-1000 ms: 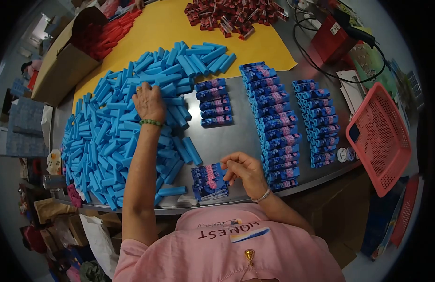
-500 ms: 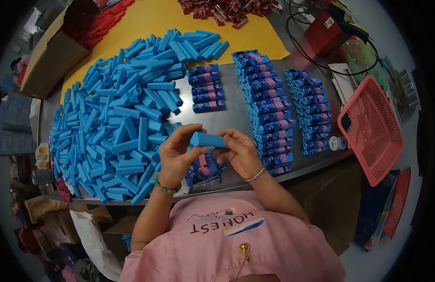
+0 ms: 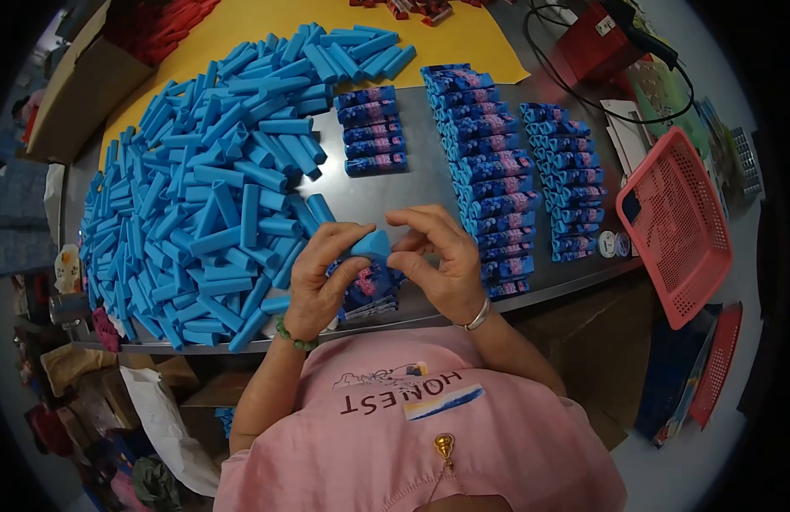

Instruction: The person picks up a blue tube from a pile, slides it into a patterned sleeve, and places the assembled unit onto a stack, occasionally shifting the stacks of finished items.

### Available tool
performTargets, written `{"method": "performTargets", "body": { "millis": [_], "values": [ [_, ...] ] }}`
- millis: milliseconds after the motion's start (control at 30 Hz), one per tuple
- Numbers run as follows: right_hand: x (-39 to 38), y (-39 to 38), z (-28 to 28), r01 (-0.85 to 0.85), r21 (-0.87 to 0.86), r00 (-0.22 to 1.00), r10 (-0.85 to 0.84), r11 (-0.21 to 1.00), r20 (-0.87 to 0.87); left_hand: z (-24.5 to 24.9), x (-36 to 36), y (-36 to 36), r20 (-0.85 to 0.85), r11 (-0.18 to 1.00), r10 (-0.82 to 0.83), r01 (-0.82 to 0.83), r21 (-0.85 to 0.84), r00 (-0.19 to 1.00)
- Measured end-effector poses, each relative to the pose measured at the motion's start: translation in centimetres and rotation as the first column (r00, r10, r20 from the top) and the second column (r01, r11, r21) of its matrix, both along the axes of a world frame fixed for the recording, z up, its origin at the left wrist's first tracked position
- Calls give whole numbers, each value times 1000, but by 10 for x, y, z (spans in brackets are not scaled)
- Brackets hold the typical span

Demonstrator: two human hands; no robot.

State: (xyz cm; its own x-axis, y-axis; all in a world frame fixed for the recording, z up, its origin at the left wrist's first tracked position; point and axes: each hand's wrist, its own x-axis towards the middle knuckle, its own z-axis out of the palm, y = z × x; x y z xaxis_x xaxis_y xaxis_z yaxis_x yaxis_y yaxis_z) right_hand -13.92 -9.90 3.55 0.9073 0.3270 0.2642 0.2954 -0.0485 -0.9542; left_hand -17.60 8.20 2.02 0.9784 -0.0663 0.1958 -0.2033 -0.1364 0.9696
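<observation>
Between the thumb and fingers of my left hand is a blue triangular foam-like tube, tilted with one end toward my right hand. My right hand is beside that end, thumb and fingers curved but apart, its fingertips close to the tube. Under both hands, near the table's front edge, lies a stack of printed blue-and-pink wrappers, partly covered by the hands. A large heap of the same blue tubes spreads to the left. Ahead, a short column of wrapped tubes lies on the metal table.
Two longer rows of wrapped pieces stand to the right. Beyond them a pink perforated basket overhangs the table edge. A red box-shaped device with a black cable is at the back right. A cardboard box holds red pieces.
The blue tube has turned from lying sideways between both hands to pointing more end-on. My right fingers have come off it and spread. The table has shifted upward in view.
</observation>
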Motion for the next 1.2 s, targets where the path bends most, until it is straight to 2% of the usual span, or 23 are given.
{"method": "performTargets", "body": {
  "millis": [133,200,333,367,400,433,500,533,567,600,633,667,733,767,833,867,933,967,1000,1033,1067,1133,1200],
  "values": [
    [-2,3,-1,-33,-39,998,35,999,59,0,-2,-3,-57,1000,-19,19,0,998],
    [-2,2,-10,-33,-107,991,46,994,126,-2,-2,-1,2,989,-53,52,135,999],
    [-1,2,-7,-49,-74,998,52,996,40,-6,-6,9,-115,991,-61,74,112,992],
    [0,2,-8,-83,-92,985,96,992,145,-11,-8,14,-277,977,-167,120,-178,946],
    [1,2,-9,-114,-114,959,140,987,248,-12,-10,15,-392,883,-307,106,-458,867],
    [1,1,-11,-116,-114,960,140,987,242,-10,-10,14,-398,883,-307,102,-459,865],
    [0,-3,-16,-72,-157,978,100,985,180,-2,-9,10,-491,919,-206,-5,-394,846],
    [-1,-5,-18,-72,-155,980,99,985,172,-1,-6,13,-447,988,-56,-14,-152,893],
    [0,-8,-20,26,-59,1000,-25,998,5,-5,-8,20,-450,988,-55,-15,-151,891],
    [1,-9,-21,140,19,976,-134,990,-172,-12,-10,27,-376,990,34,19,137,926],
    [1,-10,-21,169,106,961,-140,980,-236,-16,-12,31,-277,910,94,31,414,956],
    [1,-10,-21,172,107,960,-143,979,-239,-17,-16,27,-279,909,92,34,416,956],
    [0,-9,-21,110,46,983,-102,993,-155,-16,-20,11,-140,988,97,-79,130,985],
    [-1,-8,-20,111,47,983,-103,993,-154,-14,-18,6,-138,988,96,-78,131,986],
    [-6,-3,-17,10,12,997,-11,1000,78,-6,-15,1,-48,995,39,-34,98,998],
    [-8,-2,-17,5,12,997,-6,1000,81,-4,-14,2,-45,995,44,-39,97,998],
    [-11,-1,-19,-159,345,947,241,925,-211,-2,-13,6,-24,984,-52,55,171,998],
    [-10,-3,-18,-158,345,947,241,925,-211,1,-12,7,-24,984,-53,56,171,998],
    [-9,-7,-16,-126,509,833,370,852,-412,5,-10,7,36,977,-30,22,211,999],
    [-8,-10,-15,-46,646,660,508,762,-553,8,-9,7,97,969,-10,-15,247,995],
    [-9,-11,-17,-42,644,661,505,764,-555,10,-8,7,95,970,-12,-11,244,995],
    [-10,-10,-24,-66,688,655,552,723,-516,14,-7,8,174,916,-55,-20,401,983],
    [-9,-9,-24,-74,685,669,545,725,-505,15,-8,9,210,905,-58,-38,424,976]
  ]
}}
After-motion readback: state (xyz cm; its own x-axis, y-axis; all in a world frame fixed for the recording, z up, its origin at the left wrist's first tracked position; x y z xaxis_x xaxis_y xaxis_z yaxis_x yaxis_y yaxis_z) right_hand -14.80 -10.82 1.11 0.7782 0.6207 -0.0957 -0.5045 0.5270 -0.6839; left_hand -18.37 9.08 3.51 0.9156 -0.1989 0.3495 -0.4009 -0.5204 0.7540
